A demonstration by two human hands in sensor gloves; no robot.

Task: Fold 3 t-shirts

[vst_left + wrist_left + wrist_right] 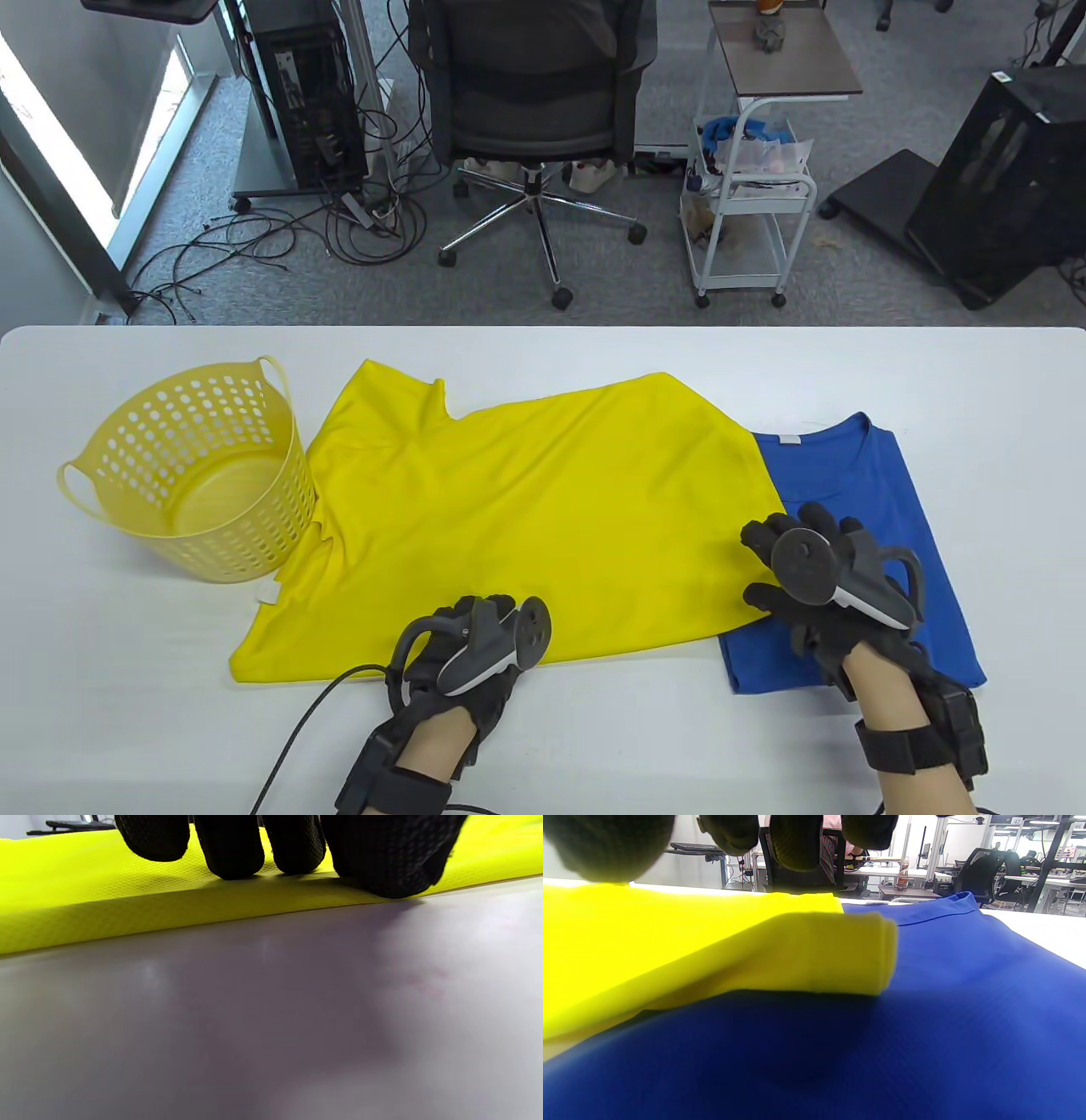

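Yellow fabric fills the middle of the table (976, 373): the yellow shirt (526, 518) is spread flat, folded along its near edge, its right end lapped over the blue shirt (857, 475). The blue shirt is laid folded at the right, collar away from the person. The left hand (475, 645) is set on the yellow shirt's near edge; in the left wrist view the fingertips (231, 849) are seen pressed down onto the fold, side by side, with nothing clasped. The right hand (814, 577) is placed where yellow meets blue, fingers (819, 518) spread; in the right wrist view they are held above the cloth, and contact cannot be told. A yellow basket (191, 475) is stood at the left, touching the yellow shirt.
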